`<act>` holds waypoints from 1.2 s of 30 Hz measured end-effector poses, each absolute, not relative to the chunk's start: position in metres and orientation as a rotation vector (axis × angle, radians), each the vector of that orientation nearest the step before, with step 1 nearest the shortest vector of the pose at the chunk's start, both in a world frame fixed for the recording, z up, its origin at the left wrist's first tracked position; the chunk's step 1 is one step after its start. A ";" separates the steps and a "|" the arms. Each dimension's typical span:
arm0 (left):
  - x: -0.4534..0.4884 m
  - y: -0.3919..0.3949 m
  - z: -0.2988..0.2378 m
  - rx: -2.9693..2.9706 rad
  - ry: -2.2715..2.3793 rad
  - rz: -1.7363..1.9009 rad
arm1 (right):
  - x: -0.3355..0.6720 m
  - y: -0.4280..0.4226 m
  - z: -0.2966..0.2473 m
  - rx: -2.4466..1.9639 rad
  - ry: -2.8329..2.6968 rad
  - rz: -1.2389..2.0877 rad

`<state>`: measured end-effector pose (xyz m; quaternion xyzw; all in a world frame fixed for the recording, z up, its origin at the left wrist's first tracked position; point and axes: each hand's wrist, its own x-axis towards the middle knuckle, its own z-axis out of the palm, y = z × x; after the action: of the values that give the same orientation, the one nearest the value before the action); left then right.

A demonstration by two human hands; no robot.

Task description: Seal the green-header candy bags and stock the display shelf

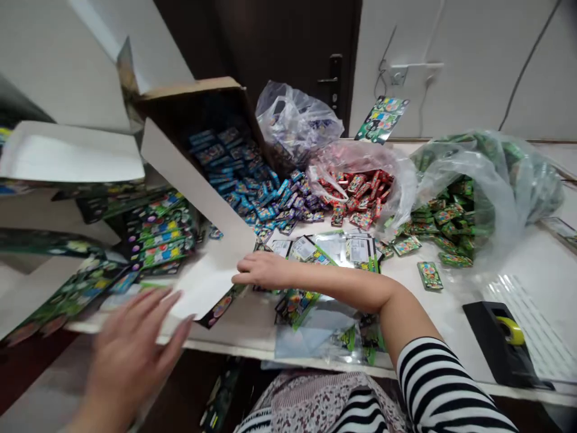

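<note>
Right hand [261, 270] lies flat, fingers together, on the white flap [198, 240] of the tipped carton [198, 108], whose long axis runs away leftward. Left hand [130, 355], blurred, is spread open nearby, holding nothing. Blue packets [252, 186] spill onto the bench [532, 270] beyond the right hand.

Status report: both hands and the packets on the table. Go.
Right hand open, flat at the white box flap. Left hand open, blurred, near the table edge, holding nothing. Blue packets spill from the tipped box; flat packs lie behind the right hand.

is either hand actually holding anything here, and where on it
Neither hand clearly grips anything. The right hand rests flat at the edge of the white card flap. The left hand, blurred, is spread open near that flap's lower edge; contact cannot be told.
</note>
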<state>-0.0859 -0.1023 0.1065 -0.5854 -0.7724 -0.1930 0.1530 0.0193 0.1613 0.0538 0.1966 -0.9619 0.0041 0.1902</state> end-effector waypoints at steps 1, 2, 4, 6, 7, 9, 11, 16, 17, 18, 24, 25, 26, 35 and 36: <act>-0.086 -0.108 0.089 -1.708 -2.218 -0.497 | 0.016 0.150 0.049 0.600 -2.726 -0.010; -0.087 -0.115 0.071 -1.751 -2.248 -0.444 | 0.013 0.140 0.045 0.632 -2.736 -0.022; -0.088 -0.130 0.038 -1.854 -2.360 -0.381 | 0.005 0.126 0.038 0.691 -2.742 -0.025; -0.088 -0.139 0.012 -1.902 -2.481 -0.354 | -0.003 0.118 0.033 0.707 -2.776 0.006; -0.087 -0.140 0.003 -1.881 -2.532 -0.335 | -0.006 0.116 0.031 0.688 -2.815 0.032; -0.084 -0.133 -0.009 -1.822 -2.603 -0.275 | -0.008 0.116 0.025 0.584 -2.896 0.123; -0.083 -0.115 -0.015 -1.798 -2.650 -0.216 | -0.003 0.120 0.019 0.431 -2.885 0.280; -0.098 -0.072 -0.030 -1.823 -2.710 -0.276 | 0.059 0.161 0.007 0.130 -2.652 0.743; -0.103 -0.068 -0.033 -1.849 -2.708 -0.289 | 0.080 0.174 0.005 0.029 -2.623 0.821; -0.109 -0.068 -0.035 -1.883 -2.703 -0.301 | 0.104 0.188 0.003 -0.150 -2.571 0.876; -0.109 -0.074 -0.024 -1.883 -2.628 -0.730 | 0.238 0.232 -0.012 -1.013 -2.266 0.956; -0.100 -0.069 -0.018 -1.827 -2.617 -0.829 | 0.247 0.229 -0.012 -1.037 -2.260 0.978; -0.088 -0.060 -0.013 -1.796 -2.608 -0.929 | 0.252 0.225 -0.013 -1.025 -2.273 1.000; -0.030 -0.001 -0.016 -2.072 -2.507 -1.235 | 0.240 0.187 -0.004 -0.757 -2.618 0.944; -0.048 -0.008 -0.017 -1.840 -2.548 -1.299 | 0.245 0.186 -0.005 -0.746 -2.601 0.960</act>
<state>-0.0480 -0.0081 -0.0166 -0.5366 -0.7428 -0.3789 -0.1292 0.2451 0.1857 -0.0055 -0.2576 -0.8976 0.3313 0.1347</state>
